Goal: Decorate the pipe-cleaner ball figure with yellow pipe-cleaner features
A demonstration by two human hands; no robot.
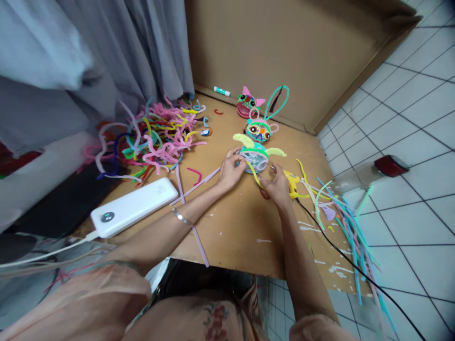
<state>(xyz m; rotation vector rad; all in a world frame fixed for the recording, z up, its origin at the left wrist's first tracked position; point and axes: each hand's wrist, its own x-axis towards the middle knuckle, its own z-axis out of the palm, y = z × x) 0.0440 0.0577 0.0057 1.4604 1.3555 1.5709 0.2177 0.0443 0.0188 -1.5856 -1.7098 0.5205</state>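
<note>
Steadied between both hands: pipe-cleaner ball [254, 156] on tabletop [231, 227]. Left hand [231, 169] cupped it (bracing); right hand [275, 185] pinched yellow strand [253, 171].

A teal pipe-cleaner figure [255, 157] has lime-yellow ears, beside a yellow glue gun [292, 182], a white power bank [135, 206], and a mostly pink pipe-cleaner heap [156, 135] on the tan worktop [241, 227].
</note>
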